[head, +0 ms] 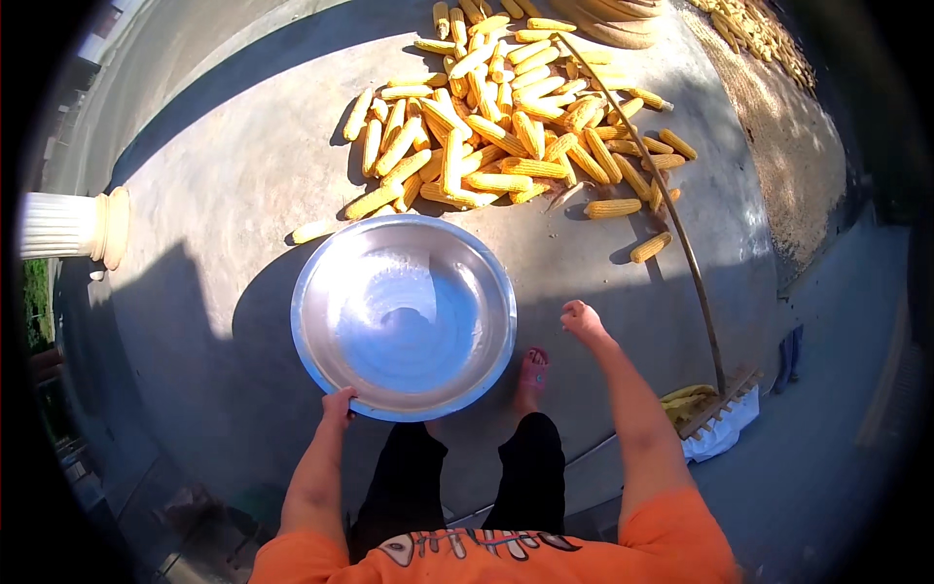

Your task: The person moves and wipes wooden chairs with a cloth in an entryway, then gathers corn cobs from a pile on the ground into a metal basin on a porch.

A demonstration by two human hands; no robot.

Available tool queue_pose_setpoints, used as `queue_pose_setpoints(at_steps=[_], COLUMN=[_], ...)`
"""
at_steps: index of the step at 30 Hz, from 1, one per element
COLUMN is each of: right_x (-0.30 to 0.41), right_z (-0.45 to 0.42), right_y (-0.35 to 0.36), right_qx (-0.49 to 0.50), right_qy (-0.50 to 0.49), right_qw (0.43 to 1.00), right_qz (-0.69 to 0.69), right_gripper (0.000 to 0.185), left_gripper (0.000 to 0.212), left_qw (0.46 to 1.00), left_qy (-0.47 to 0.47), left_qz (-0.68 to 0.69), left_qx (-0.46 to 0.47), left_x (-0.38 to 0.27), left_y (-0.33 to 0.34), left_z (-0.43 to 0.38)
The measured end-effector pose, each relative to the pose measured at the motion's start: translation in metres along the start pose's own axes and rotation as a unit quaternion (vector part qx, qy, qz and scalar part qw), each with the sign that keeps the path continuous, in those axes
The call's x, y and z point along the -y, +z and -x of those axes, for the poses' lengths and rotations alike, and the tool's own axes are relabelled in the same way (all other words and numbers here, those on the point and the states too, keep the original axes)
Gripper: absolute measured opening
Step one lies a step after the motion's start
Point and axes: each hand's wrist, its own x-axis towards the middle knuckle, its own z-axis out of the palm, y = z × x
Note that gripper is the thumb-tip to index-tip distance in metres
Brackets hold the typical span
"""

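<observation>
My left hand [340,406] grips the near-left rim of a wide, round metal basin [405,403]. Its shiny inside shows bare metal, partly sunlit and partly in shade. To the right of the basin, my right hand [581,319] hangs apart from it, fingers curled in with no object visible in them. Beyond the basin lies a loose heap of husked yellow corn cobs [496,135] on the concrete floor [241,131]. A single cob [312,231] lies near the basin's far-left side, and another [651,248] is out to the right.
A long-handled wooden rake [682,233] slants across the right side, its toothed head [719,405] resting by a white sack [726,431]. Spread grain [788,160] lies further right. At the left stands a fluted column [66,226]. My sandalled foot [534,372] is beside the basin.
</observation>
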Motion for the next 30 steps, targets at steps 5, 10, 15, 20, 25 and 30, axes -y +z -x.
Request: queue_pose_setpoints(at_steps=[5, 10, 15, 20, 25, 30], right_x=[0.086, 0.177, 0.222, 0.209, 0.170, 0.162], right_z=[-0.154, -0.263, -0.330, -0.406, -0.433, -0.383], right_y=[0.046, 0.091, 0.138, 0.181, 0.168, 0.153], right_qx=[0.077, -0.074, -0.084, -0.207, -0.040, 0.288], right_qy=[-0.063, -0.126, -0.103, -0.210, -0.085, -0.019], right_qw=[0.994, 0.985, 0.980, 0.946, 0.939, 0.809], right_qz=[0.035, 0.091, 0.145, 0.132, -0.330, -0.512], right_gripper=[0.043, 0.072, 0.093, 0.090, 0.021, 0.036], left_gripper=[0.017, 0.016, 0.046, 0.069, 0.078, 0.077], left_qw=[0.996, 0.977, 0.916, 0.907, 0.915, 0.917], left_qy=[-0.014, 0.001, 0.079, 0.182, 0.231, 0.218], left_qz=[0.063, 0.194, 0.223, 0.060, 0.106, 0.113], left_qx=[-0.069, -0.091, -0.323, -0.374, -0.314, -0.313], left_x=[0.016, 0.071, 0.144, 0.179, 0.169, 0.225], left_y=[0.026, 0.048, 0.074, 0.093, 0.095, 0.078], left_z=[-0.029, -0.101, -0.187, -0.264, -0.288, -0.286])
